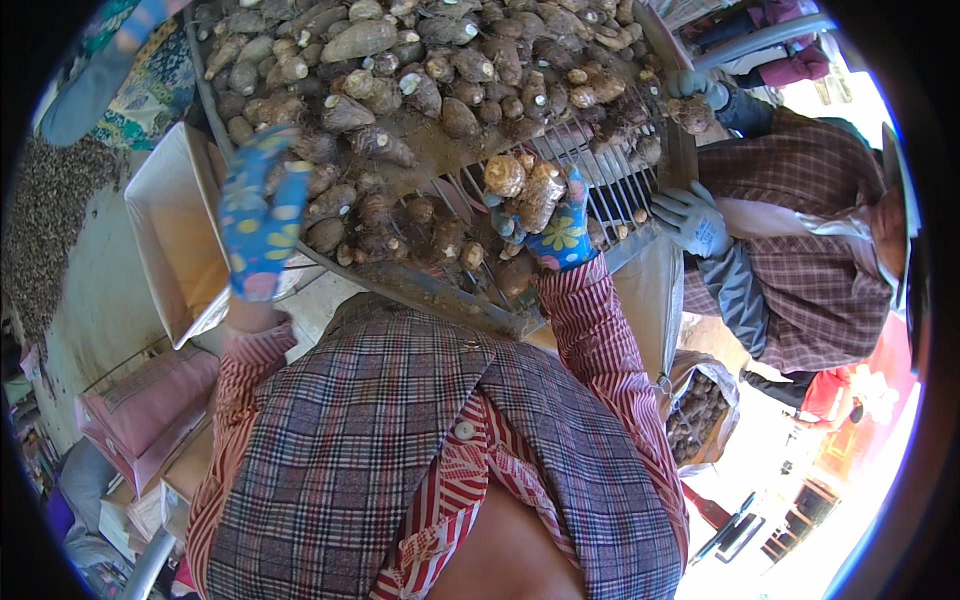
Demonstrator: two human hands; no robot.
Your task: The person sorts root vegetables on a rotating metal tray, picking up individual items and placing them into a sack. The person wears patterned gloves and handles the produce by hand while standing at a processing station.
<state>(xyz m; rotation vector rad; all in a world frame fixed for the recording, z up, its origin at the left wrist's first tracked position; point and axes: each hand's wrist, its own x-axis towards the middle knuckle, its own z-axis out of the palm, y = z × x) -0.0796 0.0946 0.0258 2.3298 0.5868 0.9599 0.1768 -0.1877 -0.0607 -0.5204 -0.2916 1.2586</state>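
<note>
My left hand [262, 217], in a blue flowered glove and blurred, is raised over the left edge of the sorting table; no object shows in it, though its palm side is hidden. My right hand [555, 229], gloved alike, grips a knobbly cluster of taro corms [536, 191] above the metal bar grate [596, 169]. Many brown, hairy taro corms [457, 116] are heaped over the far part of the table, some with pale cut ends. A few more lie on the bars nearer to me, between my hands.
Left of the table stands an open carton [161, 225]. On the right, a co-worker's gloved hand [694, 217] rests at the table's edge and the other holds a corm [690, 112]. Another person's blurred arm [90, 94] is at upper left. A filled sack [701, 412] stands lower right.
</note>
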